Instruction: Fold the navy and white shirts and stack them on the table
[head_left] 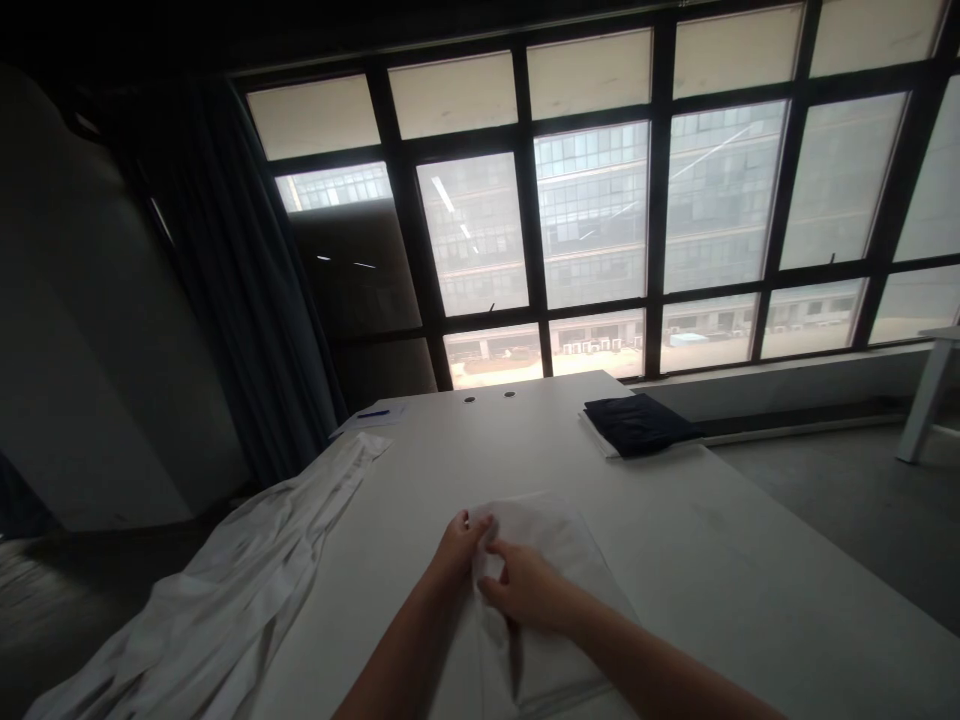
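A folded white cloth [559, 530] lies on the white table [450, 455] right in front of me; its exact kind is hard to make out. My left hand [457, 550] is closed on the cloth's left edge, with the thumb on top. Close beside it, my right hand [529, 587] reaches across the cloth, fingers curled, thumb and forefinger gripping the material near that same edge. Below my right hand the cloth's near part shows a dark gap or fold. The fingers' undersides are hidden.
A heap of white cloth [247, 560] hangs over the table's left edge. A dark folded cloth [637, 424] lies on a white one at the right edge. A blue pen [373, 413] rests on paper at the far left. Windows and a blue curtain [247, 290] stand beyond.
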